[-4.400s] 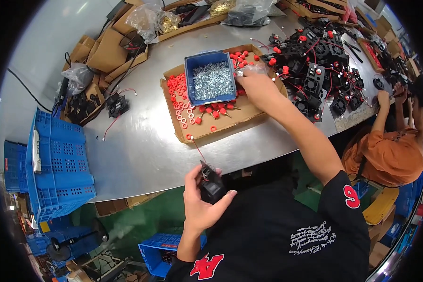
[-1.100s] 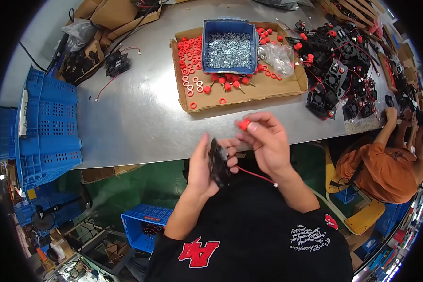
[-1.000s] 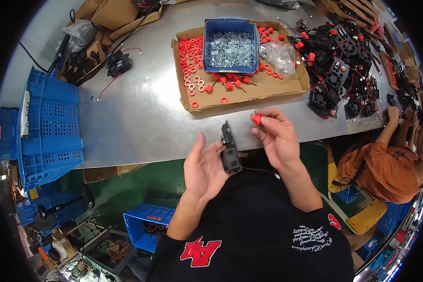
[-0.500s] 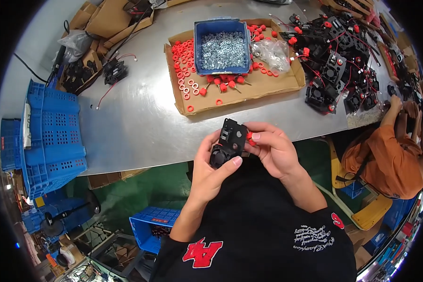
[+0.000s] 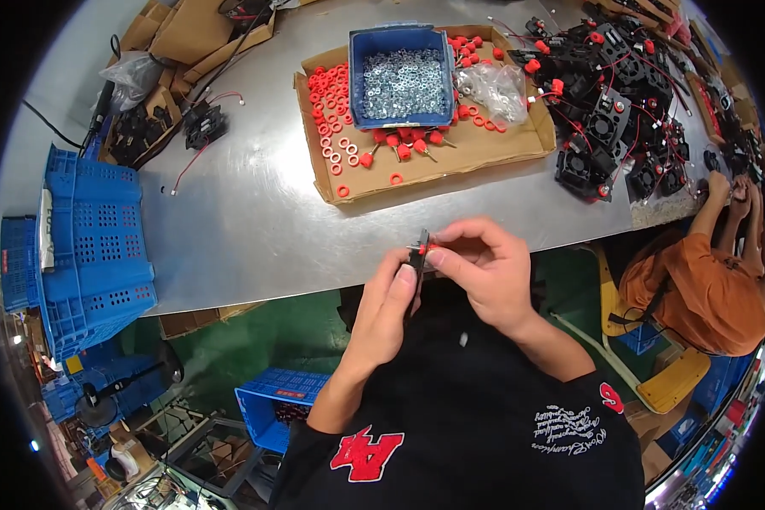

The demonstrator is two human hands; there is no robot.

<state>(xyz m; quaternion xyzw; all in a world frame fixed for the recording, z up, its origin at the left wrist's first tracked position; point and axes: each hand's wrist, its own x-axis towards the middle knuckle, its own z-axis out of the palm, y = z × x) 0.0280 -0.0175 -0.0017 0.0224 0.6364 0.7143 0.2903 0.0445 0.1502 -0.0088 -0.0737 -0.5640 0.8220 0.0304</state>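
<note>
My left hand point(image 5: 383, 316) grips a black fan bracket point(image 5: 418, 270), now seen edge-on, in front of the table's near edge. Between thumb and fingers my right hand point(image 5: 491, 274) pinches a red-headed thumbscrew point(image 5: 428, 249) at the bracket's upper part. A thin metal tip sticks out on the bracket's other side. The fan is hidden behind my left fingers. Before my black shirt shows a small pale thing point(image 5: 463, 340), too small to name.
A cardboard tray point(image 5: 476, 161) holds red rings, red thumbscrews, a plastic bag and a blue bin point(image 5: 356, 89) of small metal nuts. Black fan assemblies point(image 5: 603, 127) pile up at right. Blue crates point(image 5: 102, 229) stand left. A co-worker in an orange top point(image 5: 697, 289) sits at right.
My left hand has turned the bracket from its flat face to its edge. My right hand has brought the red thumbscrew against it. The small pale thing has appeared below my hands.
</note>
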